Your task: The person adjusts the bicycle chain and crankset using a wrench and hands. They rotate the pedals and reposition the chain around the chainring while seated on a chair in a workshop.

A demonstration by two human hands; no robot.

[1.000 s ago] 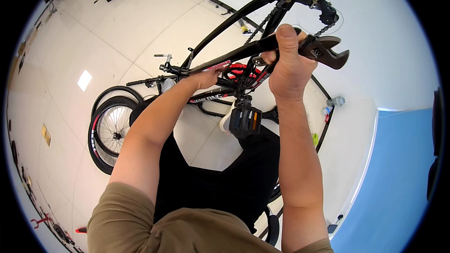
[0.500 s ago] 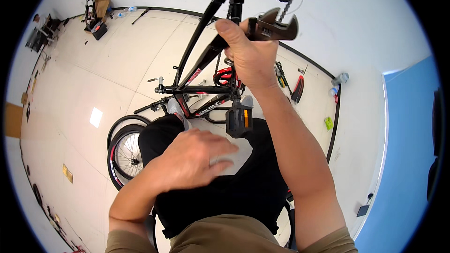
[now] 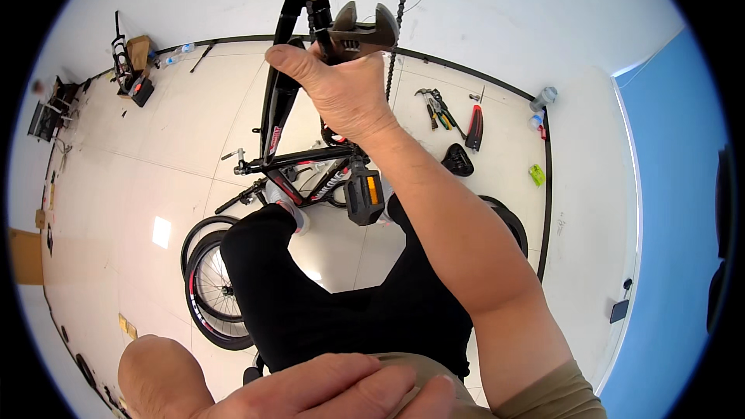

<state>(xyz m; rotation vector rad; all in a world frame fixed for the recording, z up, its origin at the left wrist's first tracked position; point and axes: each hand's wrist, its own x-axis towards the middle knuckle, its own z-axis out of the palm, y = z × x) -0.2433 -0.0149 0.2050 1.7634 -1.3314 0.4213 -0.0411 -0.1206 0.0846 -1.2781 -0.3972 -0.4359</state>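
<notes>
My right hand (image 3: 341, 93) is raised in front of me, gripping an adjustable wrench (image 3: 358, 33) with its jaw near the chain (image 3: 400, 27) at the rear end of a black bicycle frame (image 3: 281, 101). The frame stands upturned, with a black pedal (image 3: 363, 195) carrying an orange reflector hanging below my wrist. My left hand (image 3: 341, 392) lies flat against my chest at the bottom of the picture, fingers together, holding nothing. My legs in black trousers (image 3: 310, 295) show beneath the frame.
Two bicycle wheels (image 3: 209, 279) lie on the pale tiled floor to my left. Pliers and other hand tools (image 3: 442, 112), a black saddle (image 3: 458, 159) and a bottle (image 3: 543, 98) lie near the white wall. Boxes and gear (image 3: 132, 66) sit far left.
My left hand left the bicycle frame and dropped back onto my chest. My right hand stayed on the wrench at the chain while the view tilted down.
</notes>
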